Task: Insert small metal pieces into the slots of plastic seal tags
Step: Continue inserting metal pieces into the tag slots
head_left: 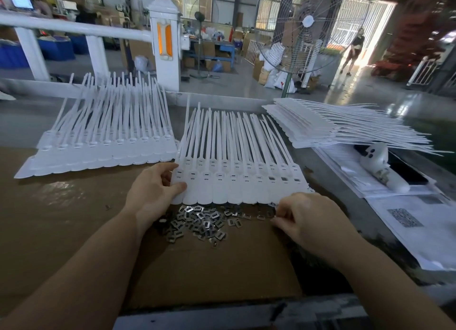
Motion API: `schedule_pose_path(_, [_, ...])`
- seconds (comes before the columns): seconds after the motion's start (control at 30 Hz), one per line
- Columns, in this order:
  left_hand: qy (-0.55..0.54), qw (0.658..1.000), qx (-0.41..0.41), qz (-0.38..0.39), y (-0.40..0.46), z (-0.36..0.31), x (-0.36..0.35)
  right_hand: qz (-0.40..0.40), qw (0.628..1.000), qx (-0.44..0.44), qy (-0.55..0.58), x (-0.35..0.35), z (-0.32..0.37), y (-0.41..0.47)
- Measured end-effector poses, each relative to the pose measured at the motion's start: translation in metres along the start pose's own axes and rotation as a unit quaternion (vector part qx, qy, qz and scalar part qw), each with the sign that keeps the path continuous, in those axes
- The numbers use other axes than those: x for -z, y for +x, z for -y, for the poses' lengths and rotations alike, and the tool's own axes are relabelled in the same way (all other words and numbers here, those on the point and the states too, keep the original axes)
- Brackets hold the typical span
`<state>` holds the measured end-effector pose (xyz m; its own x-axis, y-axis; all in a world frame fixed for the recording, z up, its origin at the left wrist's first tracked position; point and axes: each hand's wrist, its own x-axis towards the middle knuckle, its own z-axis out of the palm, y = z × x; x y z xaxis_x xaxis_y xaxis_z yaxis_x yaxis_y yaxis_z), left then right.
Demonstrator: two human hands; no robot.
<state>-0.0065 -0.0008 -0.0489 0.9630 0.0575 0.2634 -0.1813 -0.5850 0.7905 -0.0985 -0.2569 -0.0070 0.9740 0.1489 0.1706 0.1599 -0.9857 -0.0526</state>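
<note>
A sheet of joined white plastic seal tags [237,181] lies flat on the brown cardboard in front of me, tails pointing away. Its three rightmost slots hold grey metal pieces. My left hand [153,189] grips the sheet's left edge, thumb on top. A loose pile of small metal pieces [197,222] lies just below the sheet. My right hand [306,218] hovers at the pile's right end with curled fingers, pinching at the pieces; whether it holds one is hidden.
A second tag sheet [98,147] lies at the left. A stack of tag sheets [320,124] sits at the back right. A white bottle [380,166] and printed papers [419,226] lie on the right. A standing fan [303,28] is beyond the table.
</note>
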Motion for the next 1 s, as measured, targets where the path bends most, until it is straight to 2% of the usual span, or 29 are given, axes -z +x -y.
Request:
schedule_pose_path(0.3, [-0.004, 1.000, 0.001, 0.002, -0.001, -0.001, 0.000, -0.010, 0.999, -0.024, 0.025, 0.000, -0.003, 0.001])
schedule_pose_path(0.43, [-0.005, 1.000, 0.005, 0.006, -0.001, -0.002, 0.000, -0.020, 0.992, -0.045, 0.116, 0.002, -0.008, 0.000])
schedule_pose_path(0.57, [-0.005, 1.000, 0.010, 0.010, -0.001, -0.002, 0.001, -0.085, 0.963, -0.102, 0.234, 0.004, -0.014, 0.009])
schedule_pose_path(0.7, [-0.004, 1.000, 0.013, 0.011, -0.001, -0.002, 0.001, -0.115, 0.915, -0.135, 0.361, 0.008, -0.021, 0.028])
schedule_pose_path(0.77, [-0.007, 1.000, 0.016, 0.011, -0.001, -0.002, 0.000, -0.117, 0.913, -0.144, 0.364, 0.006, -0.024, 0.041])
schedule_pose_path(1.0, [-0.025, 0.999, 0.019, 0.009, 0.000, 0.000, -0.001, -0.084, 0.940, -0.149, 0.297, -0.001, -0.026, 0.071])
